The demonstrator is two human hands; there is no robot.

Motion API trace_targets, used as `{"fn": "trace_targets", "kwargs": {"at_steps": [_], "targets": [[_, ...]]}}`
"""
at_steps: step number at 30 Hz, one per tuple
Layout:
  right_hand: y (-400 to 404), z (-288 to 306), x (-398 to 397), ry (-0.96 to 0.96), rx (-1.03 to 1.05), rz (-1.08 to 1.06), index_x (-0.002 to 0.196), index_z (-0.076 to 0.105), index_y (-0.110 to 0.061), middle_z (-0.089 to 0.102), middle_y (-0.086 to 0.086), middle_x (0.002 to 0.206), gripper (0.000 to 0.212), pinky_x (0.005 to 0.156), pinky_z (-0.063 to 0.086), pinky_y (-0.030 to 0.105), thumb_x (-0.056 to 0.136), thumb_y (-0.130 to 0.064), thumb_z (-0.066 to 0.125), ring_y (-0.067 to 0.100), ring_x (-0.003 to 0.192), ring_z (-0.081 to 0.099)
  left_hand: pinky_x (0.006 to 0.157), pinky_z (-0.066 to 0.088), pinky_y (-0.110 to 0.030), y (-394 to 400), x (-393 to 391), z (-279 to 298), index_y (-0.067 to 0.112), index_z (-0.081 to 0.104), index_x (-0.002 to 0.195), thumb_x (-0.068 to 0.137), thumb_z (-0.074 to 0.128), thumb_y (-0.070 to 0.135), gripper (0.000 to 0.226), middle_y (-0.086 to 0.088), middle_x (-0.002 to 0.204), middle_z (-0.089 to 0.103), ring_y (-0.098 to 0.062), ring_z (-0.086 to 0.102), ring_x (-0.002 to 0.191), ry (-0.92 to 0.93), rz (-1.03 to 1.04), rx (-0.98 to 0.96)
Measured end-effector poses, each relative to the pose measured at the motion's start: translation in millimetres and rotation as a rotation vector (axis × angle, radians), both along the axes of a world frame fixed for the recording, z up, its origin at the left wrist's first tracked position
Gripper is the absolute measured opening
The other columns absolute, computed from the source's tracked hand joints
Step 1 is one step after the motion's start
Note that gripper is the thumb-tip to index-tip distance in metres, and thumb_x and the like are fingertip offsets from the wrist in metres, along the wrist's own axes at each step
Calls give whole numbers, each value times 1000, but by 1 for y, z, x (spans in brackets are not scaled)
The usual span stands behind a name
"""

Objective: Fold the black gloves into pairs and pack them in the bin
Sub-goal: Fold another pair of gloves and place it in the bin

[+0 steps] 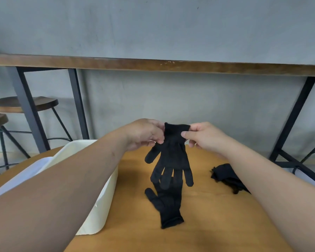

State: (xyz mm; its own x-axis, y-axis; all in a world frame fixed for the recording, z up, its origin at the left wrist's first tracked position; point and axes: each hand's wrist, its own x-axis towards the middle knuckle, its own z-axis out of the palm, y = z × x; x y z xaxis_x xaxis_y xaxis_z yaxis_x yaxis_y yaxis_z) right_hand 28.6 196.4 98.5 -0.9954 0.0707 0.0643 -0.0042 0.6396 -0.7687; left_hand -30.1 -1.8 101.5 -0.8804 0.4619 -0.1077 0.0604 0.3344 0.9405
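Observation:
A black glove (pixel 173 157) hangs by its cuff over the wooden table (pixel 216 224), fingers pointing down. My left hand (pixel 145 133) pinches the cuff's left side and my right hand (pixel 204 136) pinches its right side. Under it a second black glove (pixel 168 206) lies flat on the table, cuff toward me, its fingertips hidden behind the hanging glove. A heap of more black gloves (pixel 225 176) lies at the right, partly behind my right forearm. The white bin (pixel 102 206) stands at the left; my left forearm hides its inside.
A white lid or tray (pixel 24 176) lies left of the bin. Beyond the table stands a long wooden counter (pixel 171 65) on black metal legs, with two dark stools (pixel 35 104) at the far left and a grey wall behind.

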Motion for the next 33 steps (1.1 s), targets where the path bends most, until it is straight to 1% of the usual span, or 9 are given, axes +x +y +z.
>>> {"fn": "trace_targets", "kwargs": {"at_steps": [2,5,11,15,18,21,24,29,33], "targets": [[0,-2,-1,-7,-23,18,76,61,-19,63,-2,64,23,68,40,28,94,-32,61,10,58,51,60,41,-22,3,3,-2,6,65,90,85,70,13,10,-2,76,62,-9,58,65,90,7,-75],[-3,-5,-1,14,-105,81,93,69,-20,60,-10,60,7,56,40,19,93,-26,64,5,51,53,60,42,-22,7,2,-7,12,60,76,86,71,23,19,-1,72,59,-9,61,63,165,36,-110],[-4,-14,-7,-56,-102,98,99,71,-17,63,-5,52,15,53,39,23,96,-26,60,2,39,50,59,45,-21,9,-1,-22,12,66,85,89,67,30,19,-3,84,66,-11,64,68,85,13,-113],[-4,-31,-18,-118,-117,101,96,72,-18,74,5,83,11,59,49,25,94,-24,63,8,62,66,64,49,-20,13,-5,-42,16,71,100,92,63,24,14,2,80,68,-7,63,68,150,81,-69],[-7,-37,-29,8,-145,46,95,75,-19,76,10,91,10,75,58,31,92,-20,66,18,81,71,66,51,-17,17,-8,-47,21,74,98,91,65,18,12,4,76,69,-5,63,70,230,170,8],[-8,-39,-32,181,-59,19,91,77,-30,75,4,88,11,80,56,41,90,-26,67,26,84,69,56,48,-9,17,-7,-43,29,74,91,90,66,17,14,9,75,69,-1,62,65,340,238,31],[-9,-59,-19,198,14,73,86,73,-40,73,-8,84,15,65,47,24,90,-26,68,10,72,62,50,45,-10,9,6,-62,36,73,88,88,67,16,20,14,79,70,-1,62,60,438,211,-75],[-14,-152,11,16,380,289,102,74,-32,64,-19,104,17,91,48,22,90,-26,64,-1,95,59,84,45,-13,-2,39,-158,27,75,101,87,63,12,23,13,104,64,-6,62,92,423,-19,-456],[-17,-192,26,-4,496,328,111,69,-31,55,-19,108,23,89,44,20,91,-32,57,1,101,47,83,46,-15,-2,59,-208,25,71,108,90,62,17,21,15,111,55,-2,54,86,370,-88,-485]]}}
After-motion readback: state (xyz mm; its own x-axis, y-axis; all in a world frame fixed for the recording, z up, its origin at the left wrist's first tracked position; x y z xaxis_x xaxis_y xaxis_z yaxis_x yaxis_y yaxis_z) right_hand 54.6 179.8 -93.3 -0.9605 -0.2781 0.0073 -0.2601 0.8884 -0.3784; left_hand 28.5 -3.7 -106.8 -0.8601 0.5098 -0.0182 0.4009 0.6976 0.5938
